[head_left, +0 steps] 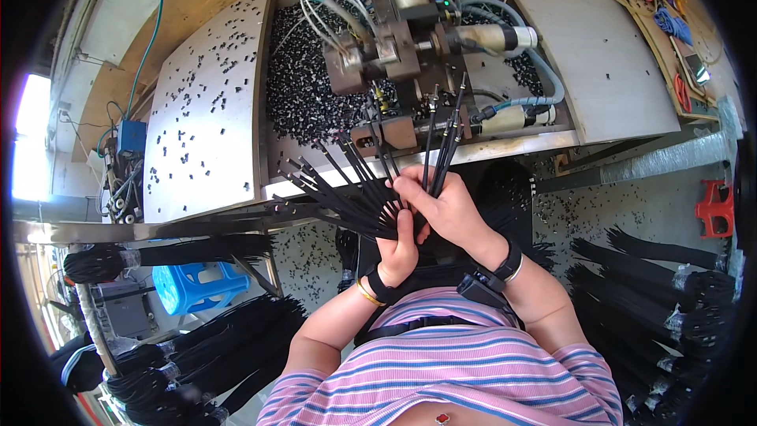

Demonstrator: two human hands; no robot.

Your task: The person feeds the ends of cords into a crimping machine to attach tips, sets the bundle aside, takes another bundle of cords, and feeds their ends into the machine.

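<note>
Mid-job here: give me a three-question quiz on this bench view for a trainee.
1. True or false: the left hand grips the fanned black cables from below.
2. Which hand pinches the upright cable ends nearest the machine? A) left hand B) right hand
3. What litters the metal bench plate left of the machine?

Key: 1 true; 2 B; 3 small black parts, scattered loose.
</note>
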